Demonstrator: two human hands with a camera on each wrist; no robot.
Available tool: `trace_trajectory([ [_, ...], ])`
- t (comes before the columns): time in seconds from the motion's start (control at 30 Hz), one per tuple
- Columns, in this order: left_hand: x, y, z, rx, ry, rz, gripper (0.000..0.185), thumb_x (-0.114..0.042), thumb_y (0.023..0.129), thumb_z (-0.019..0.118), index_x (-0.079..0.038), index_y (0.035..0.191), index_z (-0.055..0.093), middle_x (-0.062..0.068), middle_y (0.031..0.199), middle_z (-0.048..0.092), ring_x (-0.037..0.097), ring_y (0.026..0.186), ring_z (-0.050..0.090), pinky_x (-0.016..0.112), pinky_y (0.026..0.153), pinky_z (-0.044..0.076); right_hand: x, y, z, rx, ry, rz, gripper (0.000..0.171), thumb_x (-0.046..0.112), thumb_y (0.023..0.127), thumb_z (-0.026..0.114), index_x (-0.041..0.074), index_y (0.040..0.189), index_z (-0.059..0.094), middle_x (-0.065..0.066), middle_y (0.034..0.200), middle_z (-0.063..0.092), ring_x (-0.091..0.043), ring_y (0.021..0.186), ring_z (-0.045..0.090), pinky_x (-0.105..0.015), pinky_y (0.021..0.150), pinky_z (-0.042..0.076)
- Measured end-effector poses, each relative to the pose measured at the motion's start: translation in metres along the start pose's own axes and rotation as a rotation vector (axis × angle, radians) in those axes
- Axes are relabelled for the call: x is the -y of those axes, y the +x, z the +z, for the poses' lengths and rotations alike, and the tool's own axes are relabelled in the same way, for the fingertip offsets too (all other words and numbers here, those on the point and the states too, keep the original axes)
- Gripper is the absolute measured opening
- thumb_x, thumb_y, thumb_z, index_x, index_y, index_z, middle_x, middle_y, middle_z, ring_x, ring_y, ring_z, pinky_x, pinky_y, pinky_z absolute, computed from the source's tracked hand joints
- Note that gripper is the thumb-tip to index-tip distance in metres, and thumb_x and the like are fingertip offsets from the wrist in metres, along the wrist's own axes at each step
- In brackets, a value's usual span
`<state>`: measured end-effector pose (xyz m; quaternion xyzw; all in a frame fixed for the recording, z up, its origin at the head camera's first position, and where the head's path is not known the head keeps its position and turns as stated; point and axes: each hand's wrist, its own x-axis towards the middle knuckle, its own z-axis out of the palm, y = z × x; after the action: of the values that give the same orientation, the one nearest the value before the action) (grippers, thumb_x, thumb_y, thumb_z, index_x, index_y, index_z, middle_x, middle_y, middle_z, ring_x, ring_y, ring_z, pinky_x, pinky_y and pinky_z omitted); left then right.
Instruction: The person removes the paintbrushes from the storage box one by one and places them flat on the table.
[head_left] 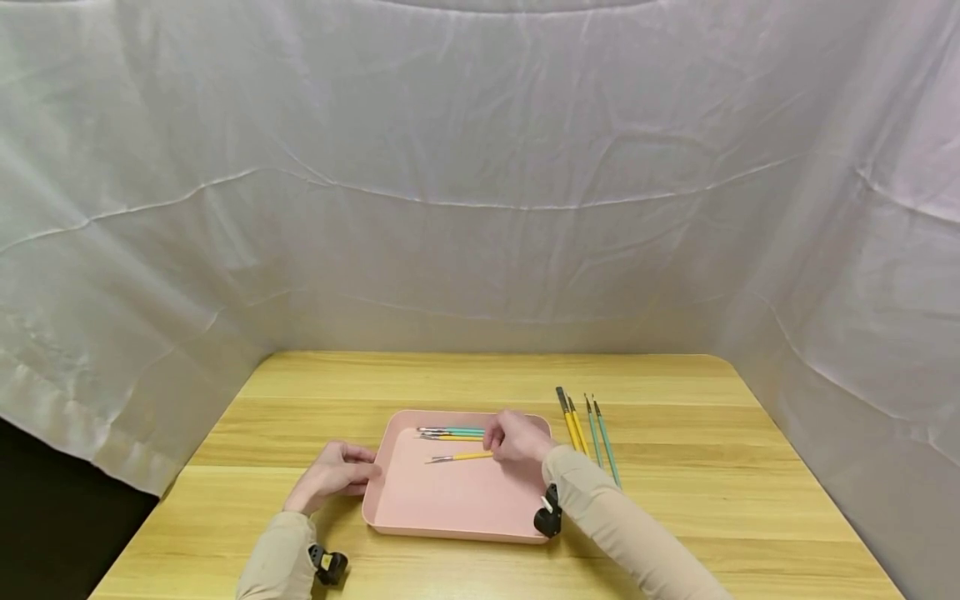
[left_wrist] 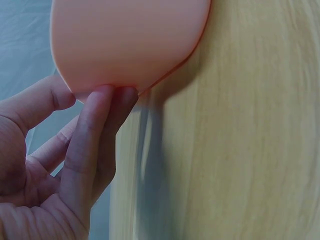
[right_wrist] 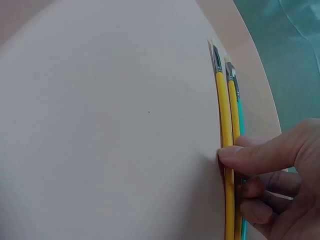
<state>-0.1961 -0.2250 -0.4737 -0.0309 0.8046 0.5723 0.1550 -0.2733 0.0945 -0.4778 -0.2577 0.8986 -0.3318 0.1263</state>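
A shallow pink tray lies on the table. My left hand pinches its left rim, and the left wrist view shows fingertips against the tray wall. Over the tray's back right part, my right hand holds a yellow paintbrush between thumb and fingers, its bristles facing left. In the right wrist view the thumb lies across this yellow paintbrush. Close beside it are another yellow paintbrush and a teal paintbrush. The right fingers partly hide the handles.
Right of the tray, yellow paintbrushes and teal paintbrushes lie on the wooden table, partly behind my right forearm. Pale curtains hang at the back and both sides.
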Motion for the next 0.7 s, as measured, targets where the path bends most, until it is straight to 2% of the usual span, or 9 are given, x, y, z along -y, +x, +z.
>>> trace_trajectory([
  [0.27, 0.001, 0.0014, 0.0002, -0.001, -0.009, -0.007, 0.036, -0.002, 0.086, 0.069, 0.018, 0.115, 0.063, 0.005, 0.089, 0.071, 0.012, 0.078, 0.068, 0.025, 0.068, 0.062, -0.0006, -0.0011, 0.0016, 0.035, -0.057, -0.054, 0.02, -0.016, 0.077, 0.063, 0.001, 0.082, 0.072, -0.003, 0.072, 0.064, -0.009, 0.066, 0.049, -0.019, 0.063, 0.041],
  [0.53, 0.0004, 0.001, -0.0004, 0.001, -0.002, 0.0, 0.036, -0.002, 0.087, 0.069, 0.018, 0.115, 0.062, 0.004, 0.088, 0.071, 0.011, 0.077, 0.068, 0.024, 0.067, 0.061, 0.0008, -0.0026, 0.0006, 0.037, -0.088, -0.052, 0.02, -0.014, 0.08, 0.061, 0.002, 0.084, 0.072, -0.005, 0.076, 0.067, -0.012, 0.069, 0.049, -0.021, 0.064, 0.038],
  [0.7, 0.0015, 0.0019, -0.0013, 0.013, 0.006, 0.006, 0.037, -0.002, 0.088, 0.068, 0.019, 0.117, 0.061, 0.003, 0.087, 0.072, 0.009, 0.076, 0.067, 0.023, 0.066, 0.061, 0.0036, -0.004, -0.0017, 0.044, -0.083, -0.033, 0.018, -0.012, 0.084, 0.061, 0.001, 0.086, 0.073, -0.007, 0.081, 0.071, -0.012, 0.073, 0.051, -0.022, 0.067, 0.041],
])
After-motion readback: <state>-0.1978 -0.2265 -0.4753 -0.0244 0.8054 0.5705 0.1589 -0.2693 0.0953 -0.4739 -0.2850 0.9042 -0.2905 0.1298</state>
